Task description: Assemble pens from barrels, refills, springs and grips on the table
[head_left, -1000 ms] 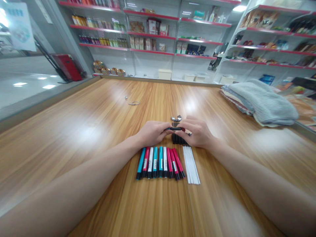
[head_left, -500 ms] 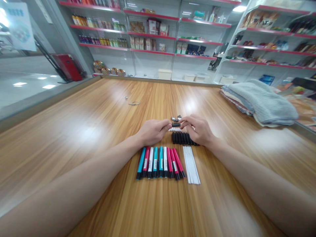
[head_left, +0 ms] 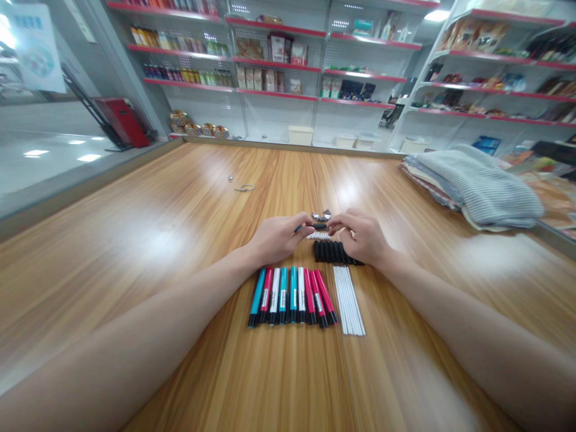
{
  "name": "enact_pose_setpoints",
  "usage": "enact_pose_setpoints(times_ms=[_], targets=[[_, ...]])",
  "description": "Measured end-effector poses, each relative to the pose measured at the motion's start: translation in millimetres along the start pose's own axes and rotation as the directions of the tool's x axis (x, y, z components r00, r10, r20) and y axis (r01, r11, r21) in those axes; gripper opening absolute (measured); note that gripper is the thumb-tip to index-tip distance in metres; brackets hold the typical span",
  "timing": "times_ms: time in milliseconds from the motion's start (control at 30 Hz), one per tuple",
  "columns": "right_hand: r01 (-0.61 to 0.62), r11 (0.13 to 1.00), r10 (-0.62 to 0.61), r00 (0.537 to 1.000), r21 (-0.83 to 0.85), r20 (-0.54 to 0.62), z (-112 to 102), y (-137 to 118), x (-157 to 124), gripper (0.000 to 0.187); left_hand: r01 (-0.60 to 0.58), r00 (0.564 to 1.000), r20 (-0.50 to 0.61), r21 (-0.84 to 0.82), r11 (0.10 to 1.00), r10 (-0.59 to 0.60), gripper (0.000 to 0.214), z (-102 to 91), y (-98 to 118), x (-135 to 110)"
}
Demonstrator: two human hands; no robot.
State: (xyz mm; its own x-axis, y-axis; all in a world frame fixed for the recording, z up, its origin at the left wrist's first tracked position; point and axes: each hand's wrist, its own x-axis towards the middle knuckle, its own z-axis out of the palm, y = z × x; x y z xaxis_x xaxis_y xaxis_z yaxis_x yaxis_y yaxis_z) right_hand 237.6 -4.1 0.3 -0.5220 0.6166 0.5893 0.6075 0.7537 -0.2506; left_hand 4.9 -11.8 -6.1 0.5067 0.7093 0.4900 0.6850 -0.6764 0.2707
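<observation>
My left hand and my right hand meet over the middle of the wooden table, both pinched on a small dark pen part held level between them. Just below lies a row of black caps, partly under my right hand. Nearer to me, a row of teal, pink and white marker pens lies side by side. A bundle of thin white refills sits to their right. Small silver pieces rest just beyond my fingers.
A folded pile of striped cloth lies at the table's right. A small ring and a clip sit farther back on the left. Shop shelves with packaged goods line the back wall. A red box stands at the left.
My hands have lifted and shifted slightly away from me with the dark part. My right hand has come off the black caps, which now show.
</observation>
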Motion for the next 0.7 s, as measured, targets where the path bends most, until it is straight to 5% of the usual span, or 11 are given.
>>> enact_pose_setpoints(times_ms=[267, 400, 700], targets=[[-0.069, 0.997, 0.068, 0.998, -0.046, -0.019, 0.7, 3.8, -1.2, 0.035, 0.029, 1.000, 0.012, -0.006, 1.000, -0.029, 0.034, -1.9, 0.5, 1.7], [-0.007, 0.999, 0.008, 1.000, -0.037, 0.024, 1.0, 3.0, -1.2, 0.037, 0.088, 0.996, -0.022, -0.092, 0.992, -0.090, 0.032, -1.3, -0.7, 2.0], [-0.078, 0.995, 0.078, 0.997, -0.055, 0.005, -0.3, 2.7, -1.1, 0.036, 0.037, 0.996, -0.075, -0.131, 0.991, -0.048, 0.026, 0.0, -1.1, 2.2]])
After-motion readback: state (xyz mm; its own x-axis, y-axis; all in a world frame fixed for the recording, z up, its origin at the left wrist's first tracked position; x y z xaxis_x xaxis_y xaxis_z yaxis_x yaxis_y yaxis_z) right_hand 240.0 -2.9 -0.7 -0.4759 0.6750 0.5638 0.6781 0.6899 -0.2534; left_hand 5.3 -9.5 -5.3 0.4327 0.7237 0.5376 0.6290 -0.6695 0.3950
